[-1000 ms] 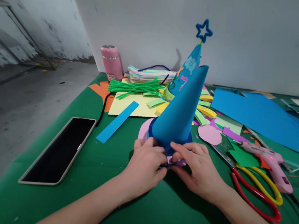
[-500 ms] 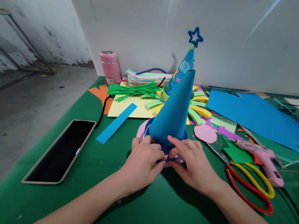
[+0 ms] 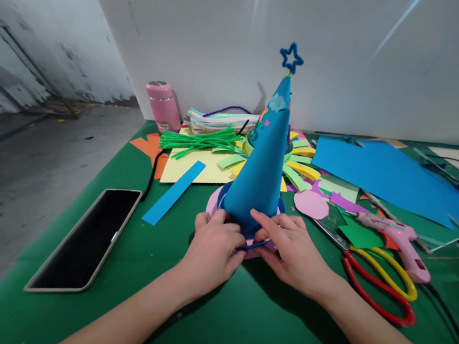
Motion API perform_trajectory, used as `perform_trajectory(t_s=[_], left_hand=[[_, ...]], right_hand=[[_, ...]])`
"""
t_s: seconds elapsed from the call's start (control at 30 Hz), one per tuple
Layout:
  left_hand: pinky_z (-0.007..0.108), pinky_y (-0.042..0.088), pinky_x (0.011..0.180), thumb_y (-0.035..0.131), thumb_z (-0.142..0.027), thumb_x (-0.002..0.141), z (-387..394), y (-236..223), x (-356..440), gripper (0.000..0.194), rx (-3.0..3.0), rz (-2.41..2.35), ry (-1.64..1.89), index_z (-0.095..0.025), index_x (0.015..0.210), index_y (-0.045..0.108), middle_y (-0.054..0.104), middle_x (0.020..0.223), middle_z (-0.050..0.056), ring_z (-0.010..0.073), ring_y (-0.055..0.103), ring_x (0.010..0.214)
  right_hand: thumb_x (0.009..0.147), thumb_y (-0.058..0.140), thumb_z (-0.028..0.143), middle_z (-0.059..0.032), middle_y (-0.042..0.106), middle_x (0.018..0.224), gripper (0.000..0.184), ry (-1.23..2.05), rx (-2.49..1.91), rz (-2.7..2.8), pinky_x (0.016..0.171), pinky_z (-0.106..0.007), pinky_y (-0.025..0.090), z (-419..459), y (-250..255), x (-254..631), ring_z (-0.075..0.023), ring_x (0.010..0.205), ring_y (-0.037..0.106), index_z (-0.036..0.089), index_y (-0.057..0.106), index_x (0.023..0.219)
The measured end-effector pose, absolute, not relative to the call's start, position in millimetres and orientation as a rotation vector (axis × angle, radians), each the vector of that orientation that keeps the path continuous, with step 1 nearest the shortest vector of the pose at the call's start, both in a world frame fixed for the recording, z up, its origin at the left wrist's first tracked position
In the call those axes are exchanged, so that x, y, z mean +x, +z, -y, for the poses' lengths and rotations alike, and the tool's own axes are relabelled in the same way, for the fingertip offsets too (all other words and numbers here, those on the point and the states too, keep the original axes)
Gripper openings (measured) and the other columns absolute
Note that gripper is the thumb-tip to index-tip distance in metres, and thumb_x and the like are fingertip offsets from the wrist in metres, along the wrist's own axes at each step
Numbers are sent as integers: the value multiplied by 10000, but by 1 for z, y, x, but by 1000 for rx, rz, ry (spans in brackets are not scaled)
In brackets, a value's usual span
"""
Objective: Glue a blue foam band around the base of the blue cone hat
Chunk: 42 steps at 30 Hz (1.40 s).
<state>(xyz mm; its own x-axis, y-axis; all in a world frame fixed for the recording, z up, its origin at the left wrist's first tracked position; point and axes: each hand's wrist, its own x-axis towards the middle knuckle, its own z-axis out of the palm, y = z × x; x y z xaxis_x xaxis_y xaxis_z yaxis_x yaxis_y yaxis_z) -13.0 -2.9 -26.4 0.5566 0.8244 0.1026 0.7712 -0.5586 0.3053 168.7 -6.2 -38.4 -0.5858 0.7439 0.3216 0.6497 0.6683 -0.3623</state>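
A plain blue paper cone hat (image 3: 259, 170) stands upright in front of me, with a dark blue rim around its base. Under it lies a pink paper disc (image 3: 211, 204), mostly covered. My left hand (image 3: 216, 247) is closed on the near left part of the rim, fingers curled over it. At the near right, my right hand (image 3: 287, 244) pinches the rim between thumb and fingers, its index finger reaching up against the cone. Just behind stands a decorated blue cone hat (image 3: 275, 101) topped by a dark blue pipe-cleaner star (image 3: 291, 58), partly hidden.
To the left lie a phone (image 3: 85, 239), a blue paper strip (image 3: 173, 192) and green pipe cleaners (image 3: 200, 139), with a pink bottle (image 3: 162, 105) behind. At right are scissors (image 3: 382, 275), a pink glue gun (image 3: 401, 238), a pink paper circle (image 3: 311, 204) and blue sheets (image 3: 380, 171).
The whole view has shifted slightly, so things sit a little further left. Both hands keep their hold at the cone's base, with hardly any movement.
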Motion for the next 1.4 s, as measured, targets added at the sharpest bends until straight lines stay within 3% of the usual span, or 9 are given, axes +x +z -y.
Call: perform_trajectory(t_s=[0.23, 0.47, 0.67, 0.77, 0.93, 1.1, 1.17, 1.23, 1.4], left_hand=[[349, 237, 617, 489, -166, 730, 2, -28, -13, 147, 2579, -1305, 316, -164, 598, 552, 602, 674, 12, 213, 426, 784], [350, 249, 618, 497, -156, 725, 0, -27, -14, 125, 2517, -1294, 318, -175, 632, 578, 619, 701, 2, 216, 429, 792], [368, 267, 627, 532, -186, 731, -1, -30, -14, 125, 2523, -1328, 333, -178, 615, 578, 633, 718, 13, 243, 465, 831], [406, 303, 706, 557, -259, 748, 3, -31, -19, 85, 2509, -1298, 489, -199, 768, 613, 636, 820, 25, 252, 481, 908], [424, 344, 827, 559, -279, 754, 3, -36, -48, 252, 2521, -1415, 810, -211, 996, 568, 594, 989, 69, 250, 484, 1009], [492, 307, 950, 596, -559, 629, -16, -47, -64, 885, 2390, -1564, 528, -118, 1313, 249, 364, 1319, 197, 329, 338, 1208], [547, 220, 988, 529, -588, 668, -19, -52, -61, 909, 2395, -1555, 388, -90, 1340, 173, 307, 1358, 222, 341, 280, 1248], [584, 163, 994, 473, -578, 714, -14, -56, -59, 855, 2427, -1546, 326, -80, 1342, 175, 318, 1354, 228, 345, 265, 1256], [605, 141, 991, 454, -542, 744, 15, -54, -65, 771, 2497, -1613, 268, -96, 1332, 232, 365, 1337, 202, 354, 266, 1255]], right_hand=[[846, 463, 159, -75, 629, 898, 494, 20, -1097, 2574, 711, -338, 290, 5, -40, 171, -201, 868, 467, 153, 309, 1315], [848, 438, 154, -108, 607, 964, 438, -7, -1005, 2586, 677, -328, 329, 0, -53, 171, -196, 818, 482, 127, 357, 1277], [853, 463, 179, -72, 628, 895, 425, -66, -987, 2553, 710, -327, 362, -2, -57, 174, -183, 838, 509, 190, 380, 1270], [858, 469, 209, -72, 624, 1015, 408, -84, -982, 2514, 751, -340, 379, 1, -55, 176, -192, 917, 497, 204, 393, 1258], [819, 519, 236, -73, 578, 1098, 423, 11, -1098, 2208, 834, -373, 409, 6, -56, 189, -207, 999, 491, 225, 413, 1228], [749, 566, 387, -148, 339, 1349, 783, 313, -1420, 2003, 923, -482, 370, 4, -65, 201, -289, 1213, 351, 213, 130, 1376], [746, 553, 419, -178, 268, 1394, 861, 375, -1499, 2083, 941, -510, 338, 5, -67, 199, -311, 1242, 307, 177, 38, 1392], [757, 534, 423, -194, 296, 1381, 863, 390, -1543, 2144, 941, -508, 337, 7, -67, 195, -316, 1233, 322, 137, 29, 1396], [773, 518, 385, -177, 356, 1355, 834, 399, -1532, 2208, 932, -493, 347, 26, -62, 183, -302, 1215, 346, 124, 31, 1397]])
